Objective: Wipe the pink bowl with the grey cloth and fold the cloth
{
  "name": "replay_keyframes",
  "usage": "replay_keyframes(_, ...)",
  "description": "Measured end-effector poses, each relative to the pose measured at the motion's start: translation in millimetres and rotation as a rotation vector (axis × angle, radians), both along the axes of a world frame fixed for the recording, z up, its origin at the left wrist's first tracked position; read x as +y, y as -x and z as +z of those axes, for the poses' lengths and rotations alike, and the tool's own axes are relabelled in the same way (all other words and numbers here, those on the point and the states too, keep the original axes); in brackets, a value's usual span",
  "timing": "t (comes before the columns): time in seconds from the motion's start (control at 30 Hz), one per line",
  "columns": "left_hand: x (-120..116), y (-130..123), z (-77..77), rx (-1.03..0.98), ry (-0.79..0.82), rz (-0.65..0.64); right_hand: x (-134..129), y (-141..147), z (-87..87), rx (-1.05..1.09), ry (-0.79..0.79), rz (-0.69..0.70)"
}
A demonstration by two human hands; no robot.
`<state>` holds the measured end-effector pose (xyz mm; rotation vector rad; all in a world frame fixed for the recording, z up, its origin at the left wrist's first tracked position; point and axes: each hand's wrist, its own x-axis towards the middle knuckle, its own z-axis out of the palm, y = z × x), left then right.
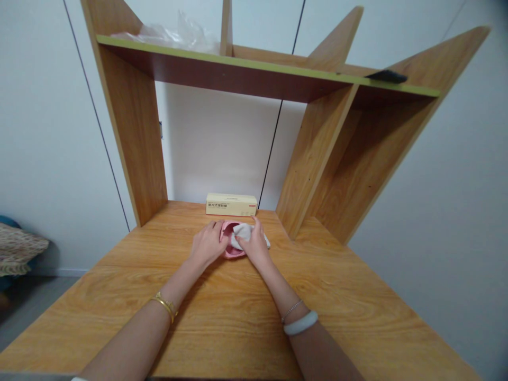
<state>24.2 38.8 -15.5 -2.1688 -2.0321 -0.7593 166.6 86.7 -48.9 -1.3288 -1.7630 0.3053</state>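
On the wooden desk, a pink container with an open top lies between my two hands; its exact kind is hard to tell. My left hand grips its left rim, with the thumb reaching over the edge. In my right hand is a white cloth, bunched up and pressed into the opening. Part of the cloth hangs out to the right, beyond my fingers. My right hand covers the container's right side.
Behind the container stands a long cream box with printed text. A wooden shelf unit rises at the back, with clear plastic bags and a dark flat object on its upper board. At far left is a patterned cloth.
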Motion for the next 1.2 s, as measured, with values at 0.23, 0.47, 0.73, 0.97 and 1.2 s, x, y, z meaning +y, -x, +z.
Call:
replay_keyframes(0.23, 0, -4, -8.5, -0.219, -0.068, -0.151, 11, -11, -11.9, -0.084, 0.252, 0.004)
replay_keyframes(0.47, 9, -8, -36.4, -0.694, 0.054, -0.356, 20, -13, -21.9, 0.128, 0.254, 0.011)
replay_keyframes(0.73, 6, -5, -28.6, -0.514, 0.079, -0.153, 9, -12, -4.4, -0.036, 0.189, -0.152)
replay_keyframes(0.97, -4, -7, -13.1, -0.273, 0.109, -0.118, -3, -15, 13.2, -0.240, 0.114, -0.222)
replay_keyframes(1.2, 4, -3, -25.3, -0.434, 0.020, -0.262, 10, -17, -0.6, -0.079, 0.259, -0.150)
